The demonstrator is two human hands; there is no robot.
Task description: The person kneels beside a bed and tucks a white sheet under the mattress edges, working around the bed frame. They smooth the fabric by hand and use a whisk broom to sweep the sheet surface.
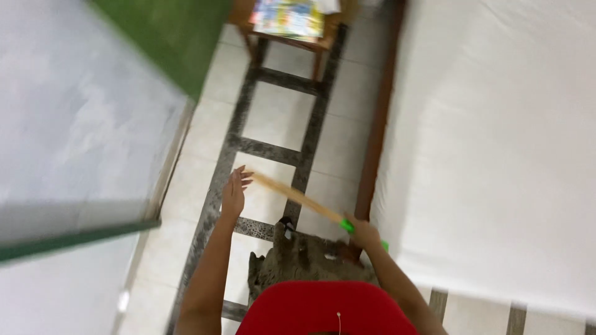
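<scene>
My right hand [362, 234] grips the green end of a long pale wooden stick [298, 197], close to the bed's wooden side rail. The stick slants up and to the left across the tiled floor. My left hand [235, 189] is stretched out with fingers spread, its fingertips right next to the stick's far tip; I cannot tell whether they touch. A grey mottled cloth [298, 257] lies on the floor below both hands, just in front of my red top.
A bed with a white sheet [496, 155] and brown wooden rail [374, 133] fills the right. A pale wall with a green band [167, 37] stands left. A wooden stool [292, 37] with colourful printed paper on it blocks the far end of the narrow tiled aisle [273, 118].
</scene>
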